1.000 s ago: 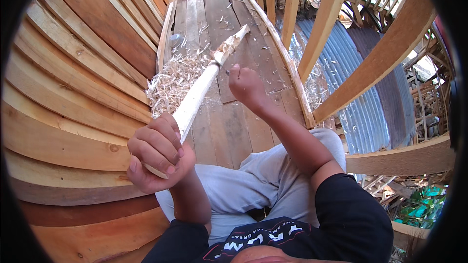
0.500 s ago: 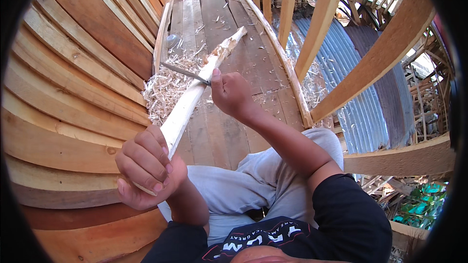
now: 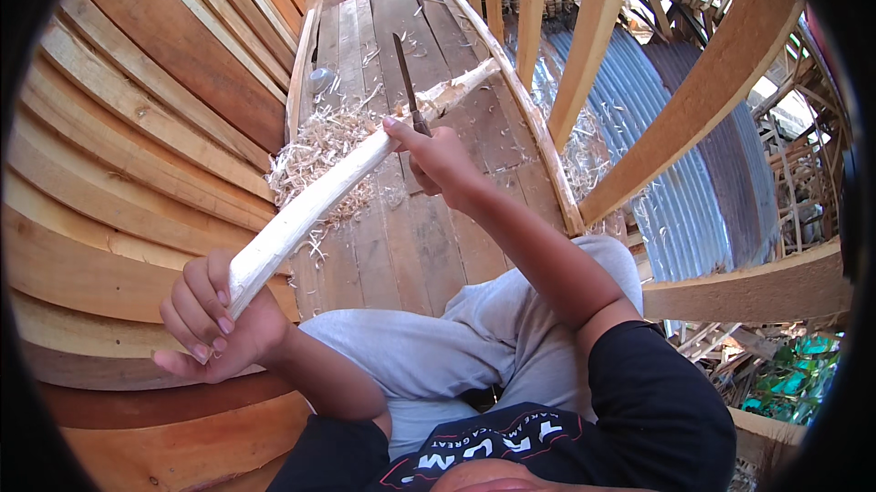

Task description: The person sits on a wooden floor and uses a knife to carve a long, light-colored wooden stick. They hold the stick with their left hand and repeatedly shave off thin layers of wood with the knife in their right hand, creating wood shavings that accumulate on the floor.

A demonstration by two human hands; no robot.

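Note:
A long, pale, peeled wooden stick (image 3: 315,198) slants from lower left to the far right, rough and knotty toward its far end. Its near end sits in my left hand (image 3: 224,314), whose fingers wrap round it. My right hand (image 3: 436,159) is closed on the handle of a knife (image 3: 407,81), with the thin dark blade pointing up and away above the stick. The right thumb rests against the stick's upper side, near the rough part. The far tip of the stick lies close to the pole along the floor's right edge.
Curled wood shavings (image 3: 338,159) lie heaped on the plank floor (image 3: 401,246). A small clear round container (image 3: 321,78) stands by the left plank wall (image 3: 137,172). On the right rise wooden railing posts (image 3: 593,45), with corrugated metal sheets (image 3: 666,163) beyond and below.
The stick's near end has swung left with my left hand, and its far end has moved right. The knife blade has turned from pointing left to pointing up and away.

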